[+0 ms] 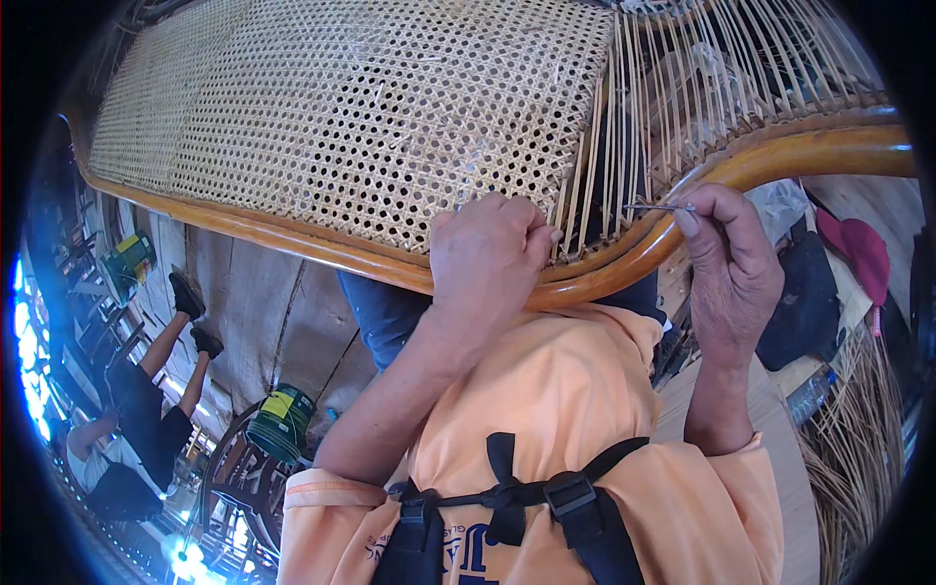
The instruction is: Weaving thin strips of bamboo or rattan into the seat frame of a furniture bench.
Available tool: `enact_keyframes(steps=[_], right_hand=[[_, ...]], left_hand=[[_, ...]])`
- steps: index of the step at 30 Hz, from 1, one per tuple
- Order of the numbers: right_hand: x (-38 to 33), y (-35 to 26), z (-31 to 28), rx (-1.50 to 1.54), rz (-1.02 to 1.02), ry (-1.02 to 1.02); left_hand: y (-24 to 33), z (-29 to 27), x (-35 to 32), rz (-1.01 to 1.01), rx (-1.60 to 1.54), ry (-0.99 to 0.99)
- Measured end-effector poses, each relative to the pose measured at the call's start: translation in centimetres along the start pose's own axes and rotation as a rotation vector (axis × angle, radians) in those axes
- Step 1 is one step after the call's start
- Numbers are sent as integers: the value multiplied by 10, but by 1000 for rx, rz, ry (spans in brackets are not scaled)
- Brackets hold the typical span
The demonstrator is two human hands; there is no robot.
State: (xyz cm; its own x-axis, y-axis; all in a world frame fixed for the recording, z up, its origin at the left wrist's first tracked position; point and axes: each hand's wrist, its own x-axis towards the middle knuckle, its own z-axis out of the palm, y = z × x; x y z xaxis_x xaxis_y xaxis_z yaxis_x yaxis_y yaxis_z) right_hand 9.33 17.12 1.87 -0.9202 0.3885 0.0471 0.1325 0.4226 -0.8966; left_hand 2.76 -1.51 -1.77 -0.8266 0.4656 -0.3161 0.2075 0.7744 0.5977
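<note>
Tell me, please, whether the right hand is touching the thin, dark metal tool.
Touching: the head view shows the right hand pinching one end of the thin, dark metal tool, while its other end juts to the left.

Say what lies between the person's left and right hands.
In the head view, spaced cane strands and a curved wooden frame lie between the left hand and the right hand; a thin tool held by the right juts in too.
</note>
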Motion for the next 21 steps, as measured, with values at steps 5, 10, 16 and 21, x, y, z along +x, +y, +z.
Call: enact_keyframes(steps=[5,10,16,21], right_hand=[[-4,10,-2,64,68,-10],[-4,10,-3,177,171,21],[-4,13,-3,155,173,17],[-2,11,-3,112,155,10]], left_hand=[[5,-19,37,-127,171,-444],[-1,-21,49,-119,138,-481],[-1,-20,49,-80,196,-488],[1,-21,49,-104,185,-522]])
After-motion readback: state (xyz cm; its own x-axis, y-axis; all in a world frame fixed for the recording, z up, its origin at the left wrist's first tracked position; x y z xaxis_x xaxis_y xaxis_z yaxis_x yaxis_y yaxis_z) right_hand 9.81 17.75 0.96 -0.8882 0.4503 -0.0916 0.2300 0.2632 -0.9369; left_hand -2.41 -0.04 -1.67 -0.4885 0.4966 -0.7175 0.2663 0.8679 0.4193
